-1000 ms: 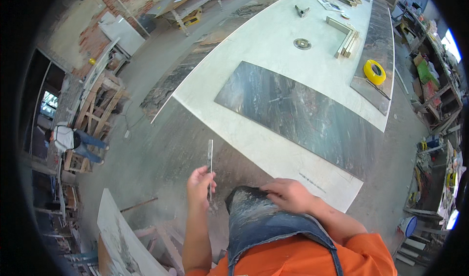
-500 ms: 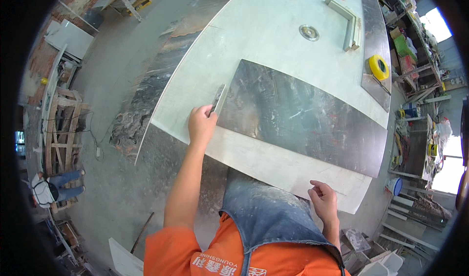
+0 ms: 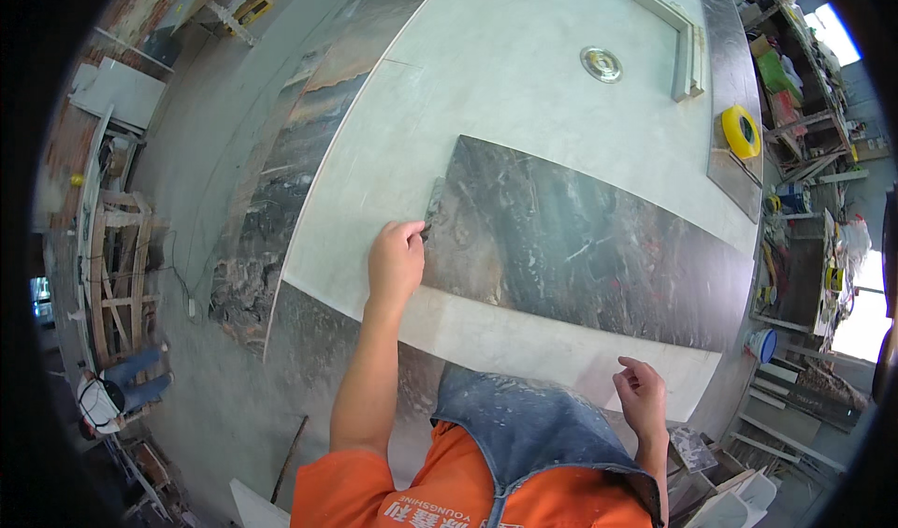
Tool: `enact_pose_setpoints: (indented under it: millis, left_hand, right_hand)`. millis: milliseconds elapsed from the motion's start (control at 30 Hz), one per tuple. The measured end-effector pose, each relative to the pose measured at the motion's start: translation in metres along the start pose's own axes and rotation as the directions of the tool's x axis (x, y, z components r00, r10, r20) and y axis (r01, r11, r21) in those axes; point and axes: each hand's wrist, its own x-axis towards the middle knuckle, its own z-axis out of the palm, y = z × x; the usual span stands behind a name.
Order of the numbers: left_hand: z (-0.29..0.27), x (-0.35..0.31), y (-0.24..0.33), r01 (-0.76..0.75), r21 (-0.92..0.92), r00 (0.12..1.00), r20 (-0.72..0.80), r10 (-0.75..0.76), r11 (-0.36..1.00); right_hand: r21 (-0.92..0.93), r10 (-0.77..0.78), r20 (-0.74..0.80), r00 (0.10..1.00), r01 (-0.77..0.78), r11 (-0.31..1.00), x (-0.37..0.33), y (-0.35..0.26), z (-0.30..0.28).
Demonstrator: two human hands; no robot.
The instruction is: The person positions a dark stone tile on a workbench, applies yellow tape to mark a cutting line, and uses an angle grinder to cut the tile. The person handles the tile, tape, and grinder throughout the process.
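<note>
A dark, veined stone slab [image 3: 580, 238] with a polished face lies on a large pale slab-topped table [image 3: 374, 173]. My left hand [image 3: 397, 259] pinches the near end of a narrow, flat grey strip [image 3: 436, 197] that stands along the dark slab's left edge. Its exact kind is unclear, and my fingers cover its lower end. On the right, my right hand [image 3: 644, 395] hovers over the table's near edge. Its fingers are loosely bent and apart, with nothing visible in them.
A yellow ring-shaped roll [image 3: 740, 132] rests on a dark strip along the table's right side. Toward the far side are an L-shaped pale frame [image 3: 687, 46] and a round metal disc [image 3: 601, 64]. Cluttered shelves [image 3: 795, 107] line the right wall. Another person [image 3: 117, 392] is at far left.
My left hand has brought the strip right up against the dark slab's left edge. My right hand has shifted slightly right, its fingers less curled. The whole view has turned a little.
</note>
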Motion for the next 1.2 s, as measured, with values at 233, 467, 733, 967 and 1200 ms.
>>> enact_pose_setpoints:
  millis: [233, 467, 733, 967, 1200]
  left_hand:
    - [-0.011, 0.011, -0.004, -0.001, -0.161, 0.995, 0.1, 0.017, 0.987]
    - [-0.018, 0.023, 0.004, 0.055, -0.136, 0.977, 0.211, -0.026, 0.989]
    - [-0.03, 0.056, 0.022, 0.081, 0.046, 0.915, 0.392, -0.093, 0.996]
    - [-0.026, 0.072, 0.044, 0.016, 0.249, 0.874, 0.468, -0.135, 0.968]
    - [-0.022, 0.075, 0.046, 0.042, 0.271, 0.86, 0.48, -0.173, 0.962]
  right_hand:
    - [-0.284, -0.244, -0.032, 0.969, 0.225, 0.932, 0.039, -0.009, 0.003]
    - [-0.458, -0.353, 0.033, 0.935, 0.328, 0.826, 0.083, -0.012, 0.027]
    - [-0.512, -0.378, 0.107, 0.92, 0.377, 0.772, 0.1, -0.028, 0.03]
    - [-0.51, -0.373, 0.165, 0.913, 0.402, 0.76, 0.105, -0.032, 0.025]
    - [-0.512, -0.344, 0.157, 0.926, 0.374, 0.773, 0.103, -0.033, 0.026]
